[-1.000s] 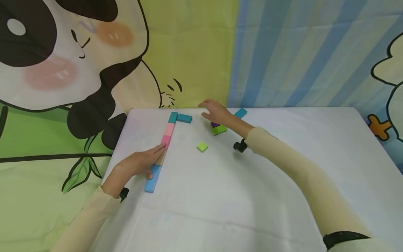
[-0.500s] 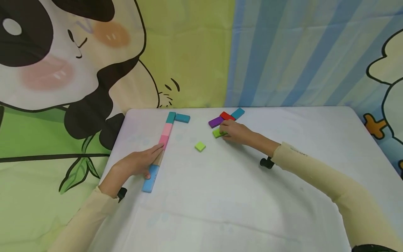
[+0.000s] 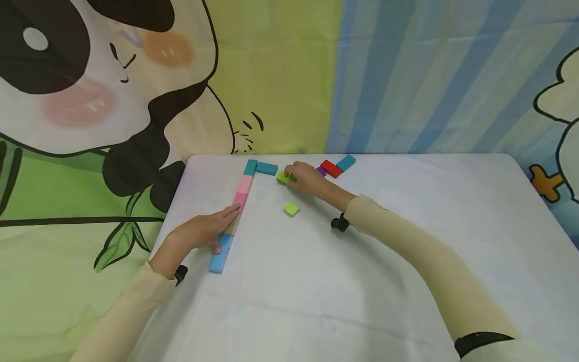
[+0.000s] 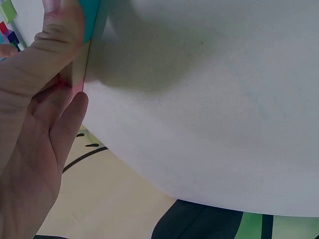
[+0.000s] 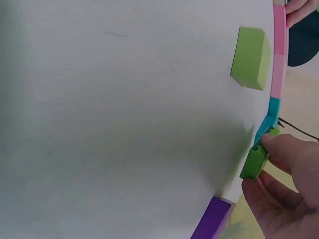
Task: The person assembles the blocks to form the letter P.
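My right hand [image 3: 306, 179] pinches a green block [image 5: 254, 162] between thumb and fingers, close to the end of a teal-blue block [image 3: 267, 169]. That block meets the far end of a straight row made of a teal block [image 3: 251, 167], a light pink block [image 3: 245, 184], a darker pink block [image 3: 241, 198], a tan block [image 3: 232, 227] and a light blue block [image 3: 220, 254]. Along the row lies my left hand [image 3: 199, 232], fingers stretched over the pink and tan part and thumb touching the light blue block. Its fingers partly hide the tan block.
A lime green block [image 3: 291, 208] sits alone near the middle of the white table [image 3: 316, 281]. Beyond my right hand are a purple block [image 5: 213, 219], a red block [image 3: 331, 169] and a blue block [image 3: 346, 163]. A printed cloth [image 3: 280, 75] hangs behind the table.
My right hand first reached back to the green block beside the purple one, took hold of it, and carried it left towards the teal-blue block. The left hand stays on the row.
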A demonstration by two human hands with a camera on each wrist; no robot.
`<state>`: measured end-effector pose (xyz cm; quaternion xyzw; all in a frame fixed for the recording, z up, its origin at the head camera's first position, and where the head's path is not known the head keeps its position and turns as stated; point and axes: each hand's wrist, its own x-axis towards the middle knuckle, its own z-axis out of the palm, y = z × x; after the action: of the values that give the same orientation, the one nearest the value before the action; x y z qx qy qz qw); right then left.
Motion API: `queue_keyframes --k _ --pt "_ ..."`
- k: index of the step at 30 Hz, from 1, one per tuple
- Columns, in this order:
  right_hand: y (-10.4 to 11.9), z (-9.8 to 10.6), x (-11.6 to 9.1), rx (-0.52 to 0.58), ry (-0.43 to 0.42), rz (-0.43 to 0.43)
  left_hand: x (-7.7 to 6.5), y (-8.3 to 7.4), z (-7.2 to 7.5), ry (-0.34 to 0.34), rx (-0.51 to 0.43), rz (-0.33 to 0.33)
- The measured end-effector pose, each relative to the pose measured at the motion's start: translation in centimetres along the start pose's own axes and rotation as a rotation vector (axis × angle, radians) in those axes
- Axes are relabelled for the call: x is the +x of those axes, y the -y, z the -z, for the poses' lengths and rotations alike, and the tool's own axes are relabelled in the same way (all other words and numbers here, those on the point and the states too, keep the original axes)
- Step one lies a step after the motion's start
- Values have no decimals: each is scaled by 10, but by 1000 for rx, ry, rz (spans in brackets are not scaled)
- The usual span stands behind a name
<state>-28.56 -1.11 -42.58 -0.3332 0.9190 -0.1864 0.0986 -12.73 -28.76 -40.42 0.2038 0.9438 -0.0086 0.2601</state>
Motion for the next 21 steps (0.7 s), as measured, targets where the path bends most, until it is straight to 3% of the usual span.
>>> queue_keyframes --k 4,12,17,21 --pt "-1 -7 12 -21 10 -71 2 -1 1 4 -1 -7" --pt "1 -13 21 -41 -22 -68 -1 -1 3 -4 21 -1" --pt "3 -13 19 -43 -33 -76 -1 0 3 0 21 2" --pt "-4 -1 10 -62 -40 -76 -1 0 2 -3 29 -4"
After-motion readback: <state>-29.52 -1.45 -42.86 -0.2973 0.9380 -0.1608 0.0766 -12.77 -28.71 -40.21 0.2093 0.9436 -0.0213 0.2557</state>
